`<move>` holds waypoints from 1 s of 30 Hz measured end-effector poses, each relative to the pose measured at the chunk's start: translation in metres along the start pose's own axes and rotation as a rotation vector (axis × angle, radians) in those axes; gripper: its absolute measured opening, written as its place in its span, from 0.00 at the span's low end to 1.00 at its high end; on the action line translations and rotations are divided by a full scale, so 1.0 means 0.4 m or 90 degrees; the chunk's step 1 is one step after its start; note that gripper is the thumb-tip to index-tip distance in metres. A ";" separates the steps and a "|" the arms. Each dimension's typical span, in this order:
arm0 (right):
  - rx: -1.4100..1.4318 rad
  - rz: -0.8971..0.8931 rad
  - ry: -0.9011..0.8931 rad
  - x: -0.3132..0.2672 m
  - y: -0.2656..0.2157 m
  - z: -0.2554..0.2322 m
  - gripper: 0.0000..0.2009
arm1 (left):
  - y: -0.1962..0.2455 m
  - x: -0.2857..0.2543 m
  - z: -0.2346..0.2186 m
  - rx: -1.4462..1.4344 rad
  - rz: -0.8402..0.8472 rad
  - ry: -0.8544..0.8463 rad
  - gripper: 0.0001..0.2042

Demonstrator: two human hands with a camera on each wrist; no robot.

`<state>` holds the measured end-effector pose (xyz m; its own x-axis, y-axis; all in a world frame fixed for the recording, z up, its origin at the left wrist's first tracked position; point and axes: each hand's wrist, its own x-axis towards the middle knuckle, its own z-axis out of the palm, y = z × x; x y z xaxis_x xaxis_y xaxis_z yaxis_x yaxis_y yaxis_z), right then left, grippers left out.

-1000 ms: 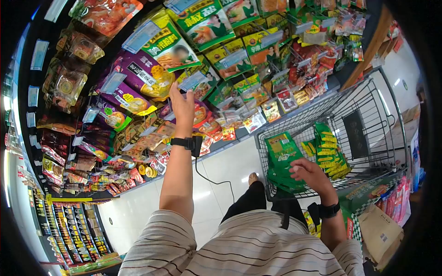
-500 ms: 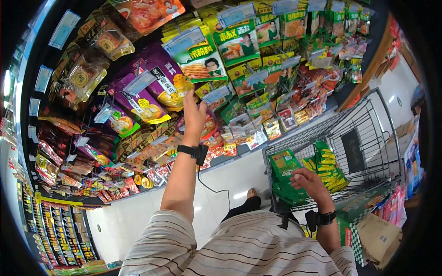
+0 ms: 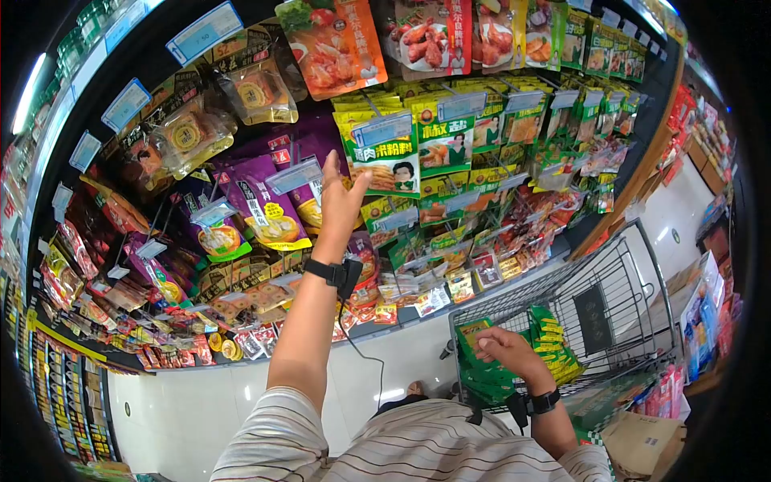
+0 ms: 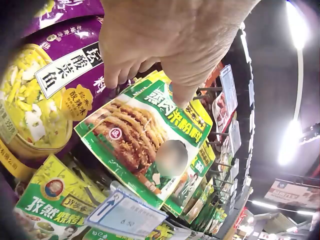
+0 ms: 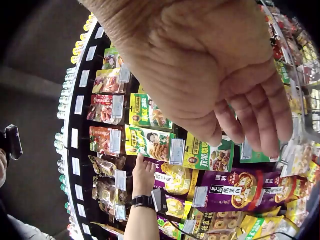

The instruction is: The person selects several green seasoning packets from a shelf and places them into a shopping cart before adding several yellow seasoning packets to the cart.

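My left hand is raised to the shelf, thumb and fingers apart, at the left edge of a green-and-yellow seasoning packet picturing sliced meat. In the left wrist view, the thumb lies over the top of this packet and the other fingertips reach beside it, in front of purple pickled-fish seasoning pouches. My right hand hangs over the shopping cart with loosely bent fingers and holds nothing. Below it in the cart are green packets and yellow-green packets.
Hooks with blue-edged price tags jut out from the shelf. Orange pouches hang above, and small sachets line the lower edge. A cardboard box stands right of the cart. A cable runs from the left wrist.
The view has swung so that the shelf sits lower and upper pouches appear. My left hand has come from the purple pouches to the green-and-yellow packet. The right hand stays over the cart.
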<state>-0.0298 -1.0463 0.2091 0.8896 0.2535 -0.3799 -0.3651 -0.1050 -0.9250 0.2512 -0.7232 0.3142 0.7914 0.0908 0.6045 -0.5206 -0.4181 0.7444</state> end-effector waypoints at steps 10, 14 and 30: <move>-0.023 0.002 0.031 -0.023 -0.033 0.027 0.17 | -0.048 0.105 0.008 -0.100 -0.050 -0.065 0.43; -0.028 -0.002 0.034 -0.032 -0.042 0.035 0.17 | -0.036 0.132 0.010 -0.079 -0.097 -0.077 0.47; -0.029 -0.010 0.018 -0.003 -0.010 0.043 0.18 | -0.047 0.130 -0.046 -0.093 -0.150 -0.214 0.31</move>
<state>-0.0342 -1.0297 0.2134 0.9027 0.2289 -0.3644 -0.3386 -0.1448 -0.9297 0.2964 -0.6939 0.3367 0.9420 -0.1403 0.3048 -0.3333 -0.2871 0.8980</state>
